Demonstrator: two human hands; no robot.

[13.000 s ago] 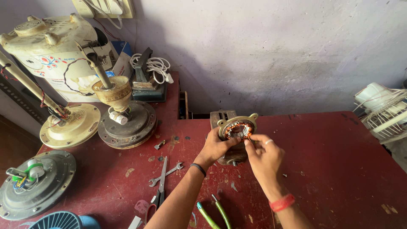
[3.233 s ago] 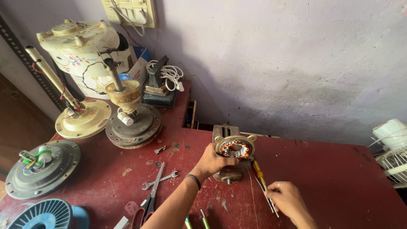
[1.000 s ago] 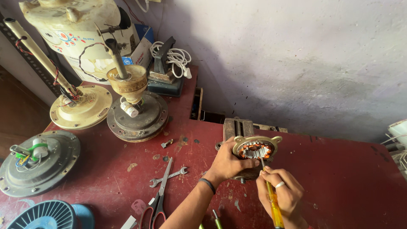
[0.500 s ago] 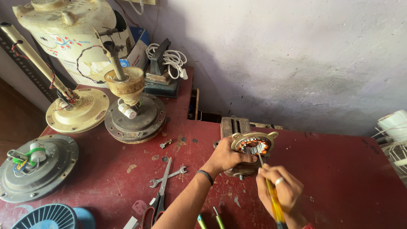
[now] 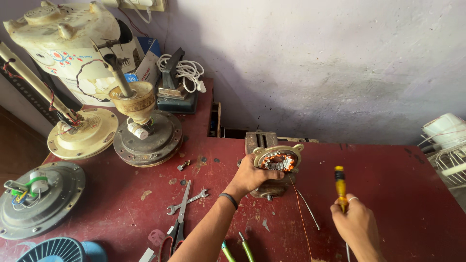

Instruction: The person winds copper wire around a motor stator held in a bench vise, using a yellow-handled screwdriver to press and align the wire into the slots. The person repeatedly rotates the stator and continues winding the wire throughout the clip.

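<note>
A small fan motor stator (image 5: 277, 161), a round metal housing with copper windings, stands on edge on the red workbench (image 5: 388, 179). My left hand (image 5: 252, 175) grips its left side and steadies it. My right hand (image 5: 353, 224) is off to the right, closed around a yellow-handled screwdriver (image 5: 340, 187) that points upward, well away from the stator. A thin copper wire (image 5: 300, 213) trails from the stator down toward the bench's front edge.
Scissors (image 5: 178, 223) and a small spanner (image 5: 187, 201) lie left of my arm. Green-handled pliers (image 5: 235, 247) sit at the front. Ceiling fan motors (image 5: 145, 136), (image 5: 41, 199) crowd the left. A white fan guard (image 5: 449, 155) is at the right edge.
My right hand has pulled back to the right with the screwdriver, away from the stator, where its tip had been at the windings. My left hand stays on the stator.
</note>
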